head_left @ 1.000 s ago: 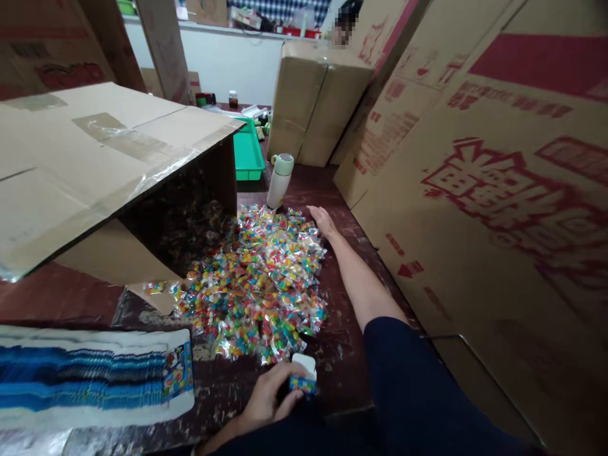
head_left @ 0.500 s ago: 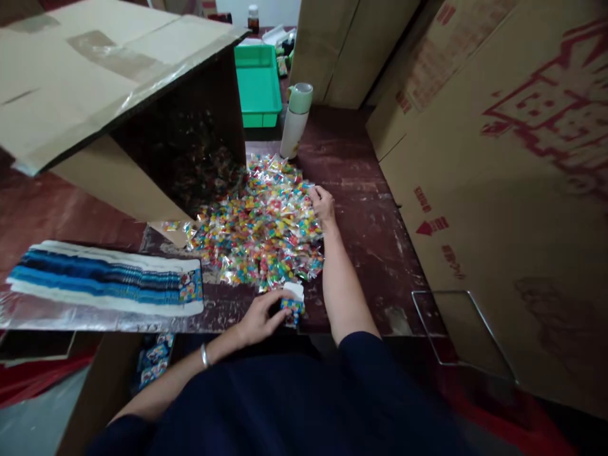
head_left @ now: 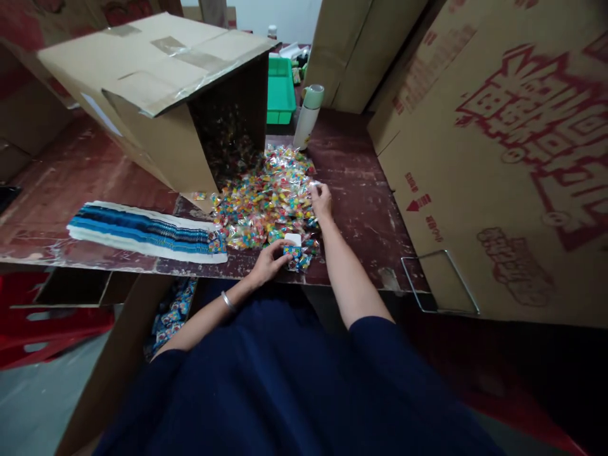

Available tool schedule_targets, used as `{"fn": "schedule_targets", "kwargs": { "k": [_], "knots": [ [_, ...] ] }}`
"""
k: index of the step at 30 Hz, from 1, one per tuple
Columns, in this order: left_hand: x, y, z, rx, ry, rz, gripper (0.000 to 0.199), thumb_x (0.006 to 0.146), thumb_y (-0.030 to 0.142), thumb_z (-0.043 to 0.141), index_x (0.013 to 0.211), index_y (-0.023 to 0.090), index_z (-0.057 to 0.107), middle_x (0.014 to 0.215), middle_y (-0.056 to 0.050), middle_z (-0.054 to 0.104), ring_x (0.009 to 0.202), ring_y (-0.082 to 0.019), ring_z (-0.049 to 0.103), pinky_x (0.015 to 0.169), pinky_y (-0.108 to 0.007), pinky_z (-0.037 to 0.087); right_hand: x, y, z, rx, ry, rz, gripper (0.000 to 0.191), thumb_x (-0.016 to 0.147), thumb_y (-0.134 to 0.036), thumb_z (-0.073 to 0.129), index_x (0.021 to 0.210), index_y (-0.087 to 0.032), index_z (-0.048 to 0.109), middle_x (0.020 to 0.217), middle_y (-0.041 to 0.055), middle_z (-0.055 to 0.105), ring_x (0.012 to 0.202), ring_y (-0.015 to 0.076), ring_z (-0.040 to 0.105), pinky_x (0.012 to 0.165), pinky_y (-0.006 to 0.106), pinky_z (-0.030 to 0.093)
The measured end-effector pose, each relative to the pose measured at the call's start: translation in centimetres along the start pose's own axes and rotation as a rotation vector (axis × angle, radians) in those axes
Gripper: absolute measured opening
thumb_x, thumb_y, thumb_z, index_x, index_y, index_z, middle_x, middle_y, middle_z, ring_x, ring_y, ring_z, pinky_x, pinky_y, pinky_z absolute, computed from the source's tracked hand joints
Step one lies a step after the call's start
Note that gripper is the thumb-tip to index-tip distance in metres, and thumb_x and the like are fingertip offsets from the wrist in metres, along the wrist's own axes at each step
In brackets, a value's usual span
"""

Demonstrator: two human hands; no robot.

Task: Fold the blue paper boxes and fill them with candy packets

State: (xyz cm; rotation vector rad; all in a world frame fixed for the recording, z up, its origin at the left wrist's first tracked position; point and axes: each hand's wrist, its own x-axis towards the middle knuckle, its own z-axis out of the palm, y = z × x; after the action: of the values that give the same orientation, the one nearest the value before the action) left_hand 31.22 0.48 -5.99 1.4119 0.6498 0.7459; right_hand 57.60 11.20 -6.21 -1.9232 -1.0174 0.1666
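Note:
My left hand (head_left: pixel 270 262) is closed around a small blue printed carton (head_left: pixel 292 254) at the table's front edge; its white flap stands up. Beyond it spreads a heap of clear candy packets (head_left: pixel 256 212) filled with colourful sweets. At the heap's right edge my right hand (head_left: pixel 322 200) pinches a clear candy packet (head_left: pixel 314 183), partly hidden by the fingers. To the left lies a long row of flat blue-and-white cartons (head_left: pixel 147 233), pressed together in a stack.
A large cardboard box (head_left: pixel 161 145) lies on its side, its mouth toward the heap. Behind stand a white bottle (head_left: pixel 308 117) and a green tray (head_left: pixel 280 117). Tall cartons (head_left: pixel 446 190) wall the right side, near a metal wire frame (head_left: pixel 439 310). Below left, a box holds several filled blue packs (head_left: pixel 173 316).
The camera view has shifted, so more of the big box and the left side shows. Both hands keep nearly the same pose, the left still on the small carton, the right at the heap's edge.

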Motion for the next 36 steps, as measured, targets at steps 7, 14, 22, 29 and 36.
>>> {"fn": "schedule_targets", "kwargs": {
  "k": [7, 14, 22, 29, 36],
  "knots": [
    [-4.0, 3.7, -2.1, -0.119, 0.019, -0.007, 0.05, 0.088, 0.046, 0.078, 0.126, 0.017, 0.065, 0.109, -0.009, 0.075, 0.098, -0.022, 0.073, 0.086, -0.032, 0.058, -11.5, -4.5, -8.7, 0.248, -0.092, -0.263, 0.03, 0.101, -0.045, 0.056, 0.118, -0.022, 0.066, 0.108, 0.0091, 0.075, 0.094, 0.0239, 0.074, 0.086, 0.038, 0.06],
    [-6.7, 4.7, -3.8, -0.072, 0.171, 0.007, 0.053, 0.089, 0.038, 0.079, 0.13, 0.021, 0.051, 0.101, -0.005, 0.073, 0.09, -0.017, 0.074, 0.076, -0.026, 0.06, -19.9, -2.1, -11.1, -0.07, -0.129, -0.36, 0.02, 0.1, -0.041, 0.062, 0.1, -0.025, 0.074, 0.103, 0.0076, 0.076, 0.097, 0.0267, 0.072, 0.09, 0.045, 0.06],
    [-9.3, 2.6, -4.6, 0.332, 0.244, 0.383, 0.052, 0.094, 0.041, 0.074, 0.136, 0.023, 0.05, 0.113, -0.008, 0.074, 0.094, -0.018, 0.078, 0.082, -0.03, 0.066, -21.5, 0.7, -10.0, -0.294, -0.347, -0.491, 0.039, 0.094, -0.047, 0.071, 0.127, -0.025, 0.071, 0.124, 0.0123, 0.074, 0.112, 0.0339, 0.065, 0.096, 0.055, 0.058],
    [-9.8, 4.6, -6.3, 0.603, 0.119, 0.843, 0.056, 0.096, 0.014, 0.07, 0.144, 0.027, 0.046, 0.13, -0.01, 0.075, 0.116, -0.02, 0.076, 0.091, -0.03, 0.067, -22.1, -2.7, -11.3, -0.133, -0.228, -0.582, 0.036, 0.096, -0.037, 0.072, 0.131, -0.031, 0.068, 0.12, 0.0086, 0.077, 0.113, 0.032, 0.069, 0.098, 0.055, 0.059],
    [-9.2, 5.3, -6.4, 0.518, 0.102, 0.886, 0.066, 0.094, 0.006, 0.07, 0.149, 0.032, 0.044, 0.142, -0.009, 0.07, 0.125, -0.02, 0.072, 0.093, -0.031, 0.067, -21.8, -8.1, -12.2, 0.091, -0.134, -0.659, 0.028, 0.091, -0.027, 0.076, 0.118, -0.034, 0.071, 0.11, 0.0051, 0.079, 0.103, 0.0293, 0.075, 0.093, 0.052, 0.062]
  ]
}}
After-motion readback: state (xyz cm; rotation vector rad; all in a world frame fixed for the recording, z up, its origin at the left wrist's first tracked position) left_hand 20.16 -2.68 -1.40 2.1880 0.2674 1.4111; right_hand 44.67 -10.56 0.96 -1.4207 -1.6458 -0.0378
